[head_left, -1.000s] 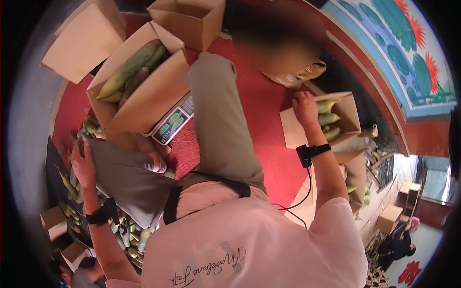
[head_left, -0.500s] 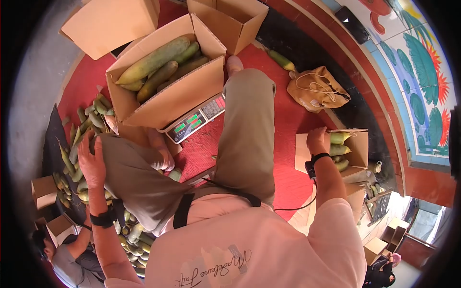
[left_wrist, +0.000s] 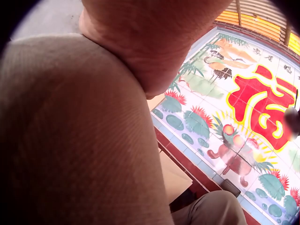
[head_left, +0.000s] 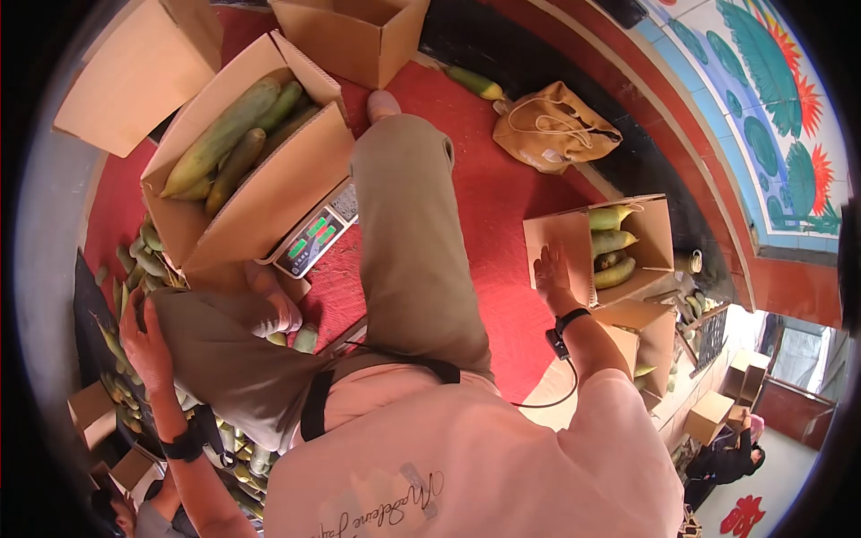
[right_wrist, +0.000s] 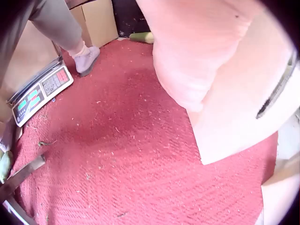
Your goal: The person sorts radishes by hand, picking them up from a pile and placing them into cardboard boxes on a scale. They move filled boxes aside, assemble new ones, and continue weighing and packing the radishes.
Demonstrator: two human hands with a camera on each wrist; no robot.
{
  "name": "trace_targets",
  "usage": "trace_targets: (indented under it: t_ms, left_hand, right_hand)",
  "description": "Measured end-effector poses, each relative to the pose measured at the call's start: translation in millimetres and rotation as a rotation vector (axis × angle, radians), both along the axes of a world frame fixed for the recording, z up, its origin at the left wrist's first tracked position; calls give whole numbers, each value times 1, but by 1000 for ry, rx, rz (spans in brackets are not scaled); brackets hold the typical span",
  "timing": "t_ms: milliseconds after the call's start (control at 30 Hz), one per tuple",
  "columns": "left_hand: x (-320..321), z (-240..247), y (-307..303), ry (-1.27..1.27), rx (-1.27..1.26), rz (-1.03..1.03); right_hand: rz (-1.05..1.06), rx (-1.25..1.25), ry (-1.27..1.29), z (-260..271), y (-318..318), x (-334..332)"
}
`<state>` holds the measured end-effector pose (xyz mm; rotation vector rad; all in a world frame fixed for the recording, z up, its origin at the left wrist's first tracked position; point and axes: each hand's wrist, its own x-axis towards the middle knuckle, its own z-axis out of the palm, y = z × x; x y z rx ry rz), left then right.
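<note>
My left hand (head_left: 146, 345) rests on my bent left knee (head_left: 202, 323), with its fingers over the far side of it. In the left wrist view, the heel of that hand (left_wrist: 145, 51) lies against the trouser cloth. On the right, my right hand (head_left: 551, 271) has its fingers spread along the outer wall of a small cardboard box (head_left: 536, 238). Several long green-yellow gourds (head_left: 613, 240) lie in that box. The right wrist view shows the palm (right_wrist: 192, 65) beside the box's pale side (right_wrist: 229, 117), with the fingers out of sight.
A large box (head_left: 278, 188) of gourds stands on a digital scale (head_left: 314, 240) at the left. Beyond are another box (head_left: 359, 40), a brown bag (head_left: 556, 130) and a lone gourd (head_left: 473, 82). A further box (head_left: 659, 332) sits at the right. Loose gourds (head_left: 134, 260) lie beyond my left knee.
My right hand has left the small box's rim, and its fingers have straightened along the outer wall. My left hand stays on the knee. The head view has swung about.
</note>
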<state>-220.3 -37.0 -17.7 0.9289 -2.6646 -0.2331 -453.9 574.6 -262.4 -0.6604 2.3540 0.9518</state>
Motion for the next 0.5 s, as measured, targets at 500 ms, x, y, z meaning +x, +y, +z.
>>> trace_targets:
  t_ms: [500]
  left_hand:
    - [-5,0,-3,-6,15,-29]
  right_hand:
    - [285,-56,254,-31,51,-2]
